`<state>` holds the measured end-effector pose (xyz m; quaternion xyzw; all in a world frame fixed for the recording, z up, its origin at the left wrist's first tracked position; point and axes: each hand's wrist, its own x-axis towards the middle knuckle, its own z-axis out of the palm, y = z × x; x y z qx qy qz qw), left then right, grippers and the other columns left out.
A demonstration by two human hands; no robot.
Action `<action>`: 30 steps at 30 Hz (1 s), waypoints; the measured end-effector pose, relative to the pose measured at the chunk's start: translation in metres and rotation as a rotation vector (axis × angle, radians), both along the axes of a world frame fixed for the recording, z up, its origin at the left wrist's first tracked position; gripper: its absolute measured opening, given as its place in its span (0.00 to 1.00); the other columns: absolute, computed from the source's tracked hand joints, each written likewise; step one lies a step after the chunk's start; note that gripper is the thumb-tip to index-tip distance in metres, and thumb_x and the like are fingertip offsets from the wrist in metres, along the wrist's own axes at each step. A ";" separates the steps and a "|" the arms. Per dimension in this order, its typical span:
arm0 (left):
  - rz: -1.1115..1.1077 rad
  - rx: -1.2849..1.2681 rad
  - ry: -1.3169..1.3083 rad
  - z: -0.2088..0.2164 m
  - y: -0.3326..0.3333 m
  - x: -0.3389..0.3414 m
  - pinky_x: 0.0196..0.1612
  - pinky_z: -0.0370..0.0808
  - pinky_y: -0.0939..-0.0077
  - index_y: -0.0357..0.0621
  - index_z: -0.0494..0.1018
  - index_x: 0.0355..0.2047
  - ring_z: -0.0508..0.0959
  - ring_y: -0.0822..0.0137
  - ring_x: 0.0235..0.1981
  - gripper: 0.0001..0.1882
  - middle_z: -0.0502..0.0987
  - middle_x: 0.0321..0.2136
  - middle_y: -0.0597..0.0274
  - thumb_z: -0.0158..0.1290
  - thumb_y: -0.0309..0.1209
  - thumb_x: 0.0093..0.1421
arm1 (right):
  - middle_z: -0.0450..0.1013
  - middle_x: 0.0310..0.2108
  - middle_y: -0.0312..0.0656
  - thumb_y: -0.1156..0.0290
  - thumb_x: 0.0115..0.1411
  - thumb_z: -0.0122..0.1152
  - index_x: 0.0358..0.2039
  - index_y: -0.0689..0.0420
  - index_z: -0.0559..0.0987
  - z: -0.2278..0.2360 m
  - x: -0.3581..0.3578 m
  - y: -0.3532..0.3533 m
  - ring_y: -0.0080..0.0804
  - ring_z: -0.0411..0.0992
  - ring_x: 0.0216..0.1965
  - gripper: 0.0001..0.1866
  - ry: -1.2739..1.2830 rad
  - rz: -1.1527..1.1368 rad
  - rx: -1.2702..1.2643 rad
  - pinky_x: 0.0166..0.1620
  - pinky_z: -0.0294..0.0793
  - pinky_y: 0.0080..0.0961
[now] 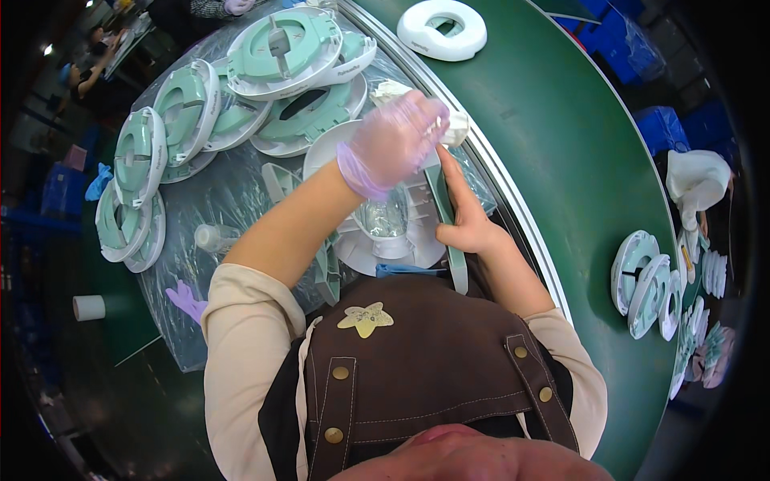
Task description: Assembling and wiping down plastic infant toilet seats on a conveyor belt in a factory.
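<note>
Right hand [469, 220], nearer, clasps a pale green strip [442, 196]
Long axis roughly along the left edge of the green surface [553, 152]; left hand [399, 140] (gloved, blurred) seems to hold white cloth [456, 128] at the far end

Factory assembly line: green conveyor belt [553, 160], blue crates [661, 128], many ring-shaped housings [311, 38]

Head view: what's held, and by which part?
Gloved left hand: a white cloth, gripped part hidden. Right hand: a pale green strip, by its right edge.
</note>
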<state>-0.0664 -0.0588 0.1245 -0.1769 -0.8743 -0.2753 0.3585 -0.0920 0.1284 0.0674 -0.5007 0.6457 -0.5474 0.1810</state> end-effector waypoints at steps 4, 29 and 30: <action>0.137 -0.073 0.114 -0.001 -0.012 -0.029 0.28 0.74 0.68 0.40 0.71 0.32 0.76 0.55 0.26 0.08 0.74 0.26 0.51 0.48 0.32 0.57 | 0.43 0.63 0.54 0.75 0.32 0.50 0.63 0.63 0.46 0.007 -0.005 -0.001 0.44 0.39 0.66 0.51 -0.044 -0.033 -0.032 0.64 0.37 0.30; 0.617 -0.031 -0.175 0.013 -0.069 0.137 0.36 0.70 0.66 0.46 0.74 0.31 0.73 0.57 0.34 0.12 0.73 0.31 0.57 0.59 0.34 0.46 | 0.48 0.62 0.47 0.86 0.32 0.45 0.64 0.57 0.47 -0.017 -0.033 -0.004 0.35 0.48 0.63 0.51 -0.546 -0.262 -0.103 0.59 0.49 0.19; 0.719 -0.173 -0.407 0.011 -0.078 0.157 0.40 0.70 0.65 0.45 0.74 0.35 0.73 0.55 0.38 0.15 0.73 0.35 0.55 0.58 0.37 0.48 | 0.46 0.63 0.48 0.85 0.30 0.44 0.64 0.58 0.46 -0.021 -0.036 -0.001 0.34 0.45 0.64 0.52 -0.518 -0.271 -0.110 0.60 0.47 0.19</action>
